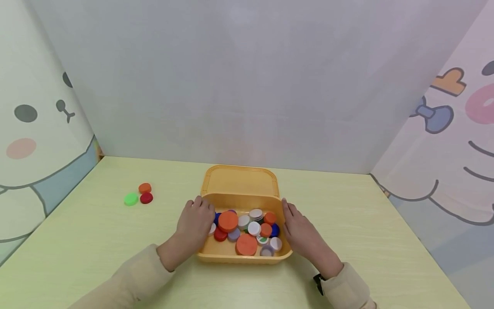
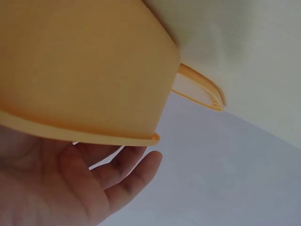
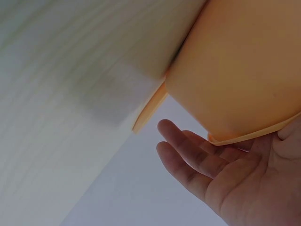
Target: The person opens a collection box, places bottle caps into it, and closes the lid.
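A yellow-orange plastic box [image 1: 247, 259] stands on the table with its lid [image 1: 240, 180] folded back behind it. Inside lie several bottle caps in orange, red, white, blue and pale purple, among them a large orange cap [image 1: 246, 244]. At the box's left end my left hand [image 1: 196, 223] holds the rim, its fingers bent over the edge. My right hand [image 1: 302, 231] holds the right end, with its fingers along the rim. Both wrist views show the box's outer wall [image 2: 94, 66] and its rim against the palm and fingers. I cannot see either thumb clearly.
Left of the box, a green cap [image 1: 131, 199], an orange cap [image 1: 145, 188] and a dark red cap [image 1: 146, 198] lie together on the pale wooden table [image 1: 77, 249]. A grey-white curtain [image 1: 239, 86] hangs behind the table, with cartoon-printed cloths at both sides.
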The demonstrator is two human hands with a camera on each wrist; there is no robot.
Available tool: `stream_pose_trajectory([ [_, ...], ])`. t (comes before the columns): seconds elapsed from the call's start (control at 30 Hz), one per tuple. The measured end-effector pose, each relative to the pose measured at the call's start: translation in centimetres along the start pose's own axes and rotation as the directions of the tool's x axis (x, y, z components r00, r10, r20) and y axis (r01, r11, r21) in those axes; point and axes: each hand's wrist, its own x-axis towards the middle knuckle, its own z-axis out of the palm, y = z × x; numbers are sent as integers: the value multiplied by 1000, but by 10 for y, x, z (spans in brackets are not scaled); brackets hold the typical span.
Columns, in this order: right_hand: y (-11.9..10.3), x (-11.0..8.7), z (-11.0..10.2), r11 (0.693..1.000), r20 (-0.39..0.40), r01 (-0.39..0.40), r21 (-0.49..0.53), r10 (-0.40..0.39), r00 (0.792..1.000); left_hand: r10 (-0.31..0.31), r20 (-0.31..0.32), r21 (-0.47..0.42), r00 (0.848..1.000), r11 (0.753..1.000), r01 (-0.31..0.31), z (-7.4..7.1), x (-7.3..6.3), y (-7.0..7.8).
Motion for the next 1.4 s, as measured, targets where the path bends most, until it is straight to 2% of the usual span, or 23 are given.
stream_pose_trajectory([
  [0.37,-1,0,-1,1000,6,-7,10,7,1000,-4,10,29,1000,1000,3,1,1,2],
  [0.7,-1,0,-1,1000,7,-6,10,6,1000,2,11,8,1000,1000,-2,1,-1,1],
  [0.87,-1,0,-1,1000,8,-7,5,7,1000,23,-62,-26,998,999,-24,-3,-3,-2],
  [0.93,-1,0,-1,1000,7,-5,1,5,1000,23,-99,-68,995,997,-30,-5,-4,-4],
  [1.1,0,0,-1,1000,0,0,0,0,1000,-6,-151,-172,989,985,-20,-11,-4,-9],
  [1.4,-1,1,-1,1000,2,-3,0,3,1000,-62,-214,-225,975,974,13,-12,-1,-25],
])
